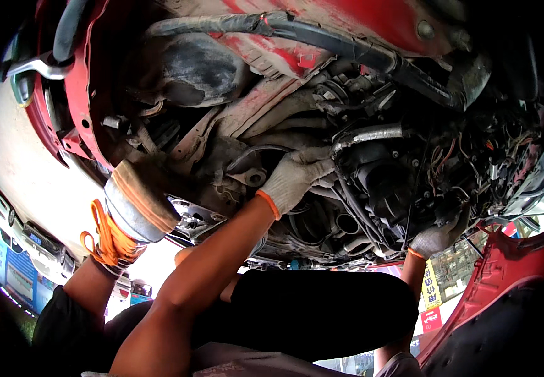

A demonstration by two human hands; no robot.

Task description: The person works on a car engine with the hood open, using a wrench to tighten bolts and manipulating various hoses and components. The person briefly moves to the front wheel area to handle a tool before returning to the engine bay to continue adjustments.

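Note:
Both my hands wear pale knit gloves with orange cuffs and reach into a car's engine bay. Near the middle, my left hand has its fingers curled together beside a bundle of thin black hoses. What lies between those fingers is hidden. Just above the fingertips runs a pipe with a silver wrapped sleeve. Farther right, my right hand is at the near edge of the bay, by the dark engine parts. Its fingers disappear in shadow, so their grip does not show.
A thick taped black hose crosses the top. Loose wires hang at the right. A grey shoe with orange laces rests against the bay at left. Red body panels flank the bay; a chrome wrench-like tool is at upper left.

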